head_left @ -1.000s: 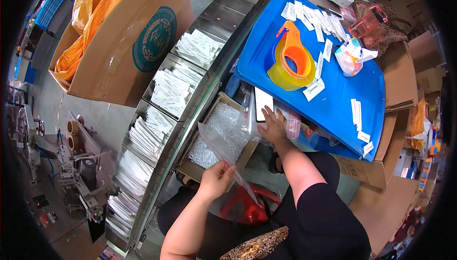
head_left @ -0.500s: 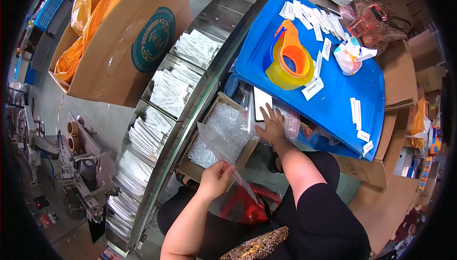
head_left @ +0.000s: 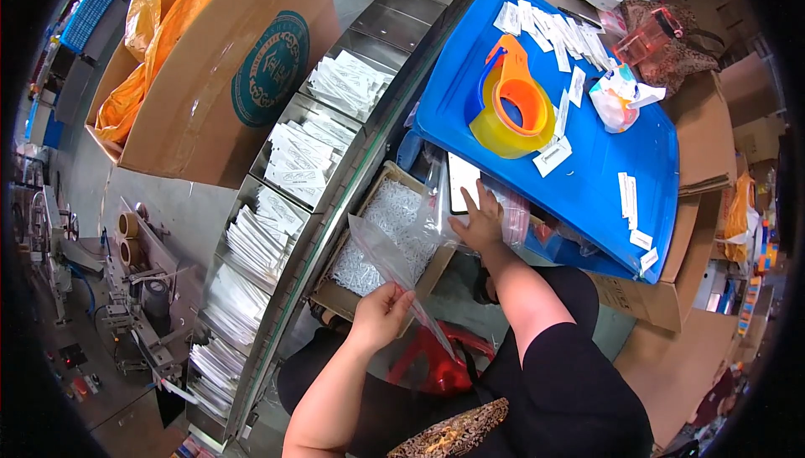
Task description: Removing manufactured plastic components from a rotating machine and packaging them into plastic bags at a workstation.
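Observation:
My left hand (head_left: 381, 314) is closed in a pinch on the edge of a clear plastic bag (head_left: 381, 250), which stretches up over a cardboard box (head_left: 433, 272). Small white pieces (head_left: 365, 261) fill that box. My right hand (head_left: 481, 221) is open, its fingers spread at the lower right edge of a phone (head_left: 462, 174) with a bright white screen and a dark rim. More clear plastic (head_left: 438, 202) lies around the phone, beside the blue lid. Part of the phone is hidden by the right hand.
A metal rack (head_left: 289, 198) of white card stacks runs along the left. The blue lid (head_left: 604, 181) at right bears a yellow-orange tape ring (head_left: 513, 114), white strips and a white pack (head_left: 616, 99). A large carton (head_left: 201, 97) stands behind the rack; a red stool (head_left: 440, 366) is below.
The fingers of my right hand have shifted slightly at the phone's edge. My left hand and the bag stay in place.

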